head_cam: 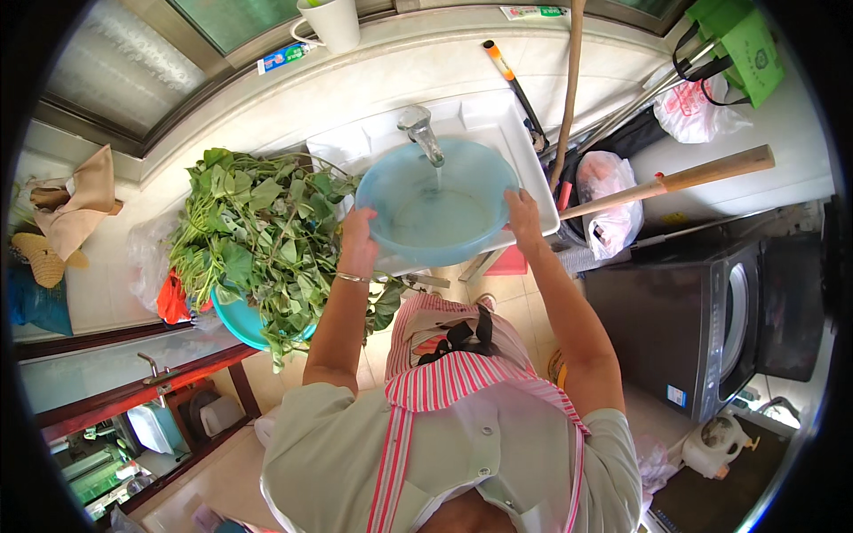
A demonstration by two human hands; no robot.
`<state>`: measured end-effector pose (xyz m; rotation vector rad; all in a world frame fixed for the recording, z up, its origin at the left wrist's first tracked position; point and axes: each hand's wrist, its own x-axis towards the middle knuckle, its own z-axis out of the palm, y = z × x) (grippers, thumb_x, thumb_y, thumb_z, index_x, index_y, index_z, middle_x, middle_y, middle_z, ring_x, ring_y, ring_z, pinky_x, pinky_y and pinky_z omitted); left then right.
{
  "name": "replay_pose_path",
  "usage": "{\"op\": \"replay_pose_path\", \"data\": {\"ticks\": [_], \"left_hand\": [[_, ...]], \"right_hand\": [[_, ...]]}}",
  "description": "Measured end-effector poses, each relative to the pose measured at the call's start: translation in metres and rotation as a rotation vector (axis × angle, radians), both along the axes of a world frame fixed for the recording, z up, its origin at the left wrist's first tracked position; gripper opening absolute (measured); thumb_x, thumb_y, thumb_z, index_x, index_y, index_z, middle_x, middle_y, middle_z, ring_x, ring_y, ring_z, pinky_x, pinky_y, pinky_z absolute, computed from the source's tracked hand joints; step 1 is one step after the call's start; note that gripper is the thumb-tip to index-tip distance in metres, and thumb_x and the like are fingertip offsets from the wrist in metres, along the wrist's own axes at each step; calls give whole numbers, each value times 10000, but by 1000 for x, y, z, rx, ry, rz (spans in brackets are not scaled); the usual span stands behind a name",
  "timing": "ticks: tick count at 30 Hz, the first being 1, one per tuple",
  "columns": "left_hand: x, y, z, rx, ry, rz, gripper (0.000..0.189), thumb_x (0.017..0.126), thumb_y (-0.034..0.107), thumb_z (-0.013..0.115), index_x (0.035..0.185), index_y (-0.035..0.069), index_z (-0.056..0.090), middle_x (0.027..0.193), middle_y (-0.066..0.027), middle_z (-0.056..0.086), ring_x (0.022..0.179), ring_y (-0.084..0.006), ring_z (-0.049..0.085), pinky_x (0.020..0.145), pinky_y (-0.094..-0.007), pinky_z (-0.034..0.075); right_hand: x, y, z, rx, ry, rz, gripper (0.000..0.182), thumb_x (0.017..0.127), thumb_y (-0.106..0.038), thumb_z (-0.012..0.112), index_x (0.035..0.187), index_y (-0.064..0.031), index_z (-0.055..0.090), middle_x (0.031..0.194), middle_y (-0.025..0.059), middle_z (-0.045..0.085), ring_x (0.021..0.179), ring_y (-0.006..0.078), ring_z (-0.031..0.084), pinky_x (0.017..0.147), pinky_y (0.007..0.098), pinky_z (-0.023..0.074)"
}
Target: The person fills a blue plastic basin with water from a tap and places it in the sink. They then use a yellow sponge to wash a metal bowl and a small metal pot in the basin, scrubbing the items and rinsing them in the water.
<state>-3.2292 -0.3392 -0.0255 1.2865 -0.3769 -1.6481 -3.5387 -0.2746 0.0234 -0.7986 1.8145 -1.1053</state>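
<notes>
Both hands grip the rim of a translucent blue plastic basin point(436, 220) over a white sink point(530, 170). My left hand point(358, 233) holds its left side and my right hand point(524, 216) its right side. From the tap point(425, 136) a thin stream of water runs down into the basin. Some water seems to lie in it, with a few small specks. Beside my left forearm is a big heap of leafy green vines point(266, 206), partly resting over a turquoise basin point(241, 320). Some leaves reach close to the sink's left edge.
A wooden handle point(673, 183) and a brown stick point(568, 93) lean right of the sink, near a plastic bag point(608, 193). A dark washing machine point(656, 326) stands at the right with its lid raised. A white mug point(333, 26) sits on the window ledge.
</notes>
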Motion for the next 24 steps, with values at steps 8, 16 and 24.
{"op": "replay_pose_path", "data": {"ticks": [8, 16, 24], "left_hand": [[-4, -2, 14, 0, 109, -33, 512, 747, -1, 502, 1255, 60, 510, 1143, -102, 584, 1034, -280, 575, 898, -460, 489], [-1, 2, 20, 112, 109, -84, 582, 764, -1, 507, 1336, 95, 462, 1173, -98, 559, 1054, -278, 551, 923, -453, 470], [4, -1, -2, 50, 82, -10, 633, 738, 4, 532, 1363, 86, 466, 1211, -104, 566, 1053, -265, 564, 933, -454, 468]], "right_hand": [[4, -1, -18, -64, -187, -94, 473, 834, -360, 543, 1105, 25, 594, 892, 95, 588, 743, 182, 543, 639, 314, 476], [1, -5, -38, -129, -22, -76, 468, 823, -363, 531, 1008, 66, 553, 883, 246, 582, 834, 341, 532, 789, 425, 412], [5, -6, -28, -179, -100, -110, 424, 816, -318, 545, 984, 70, 573, 851, 200, 575, 809, 276, 517, 753, 382, 416]]}}
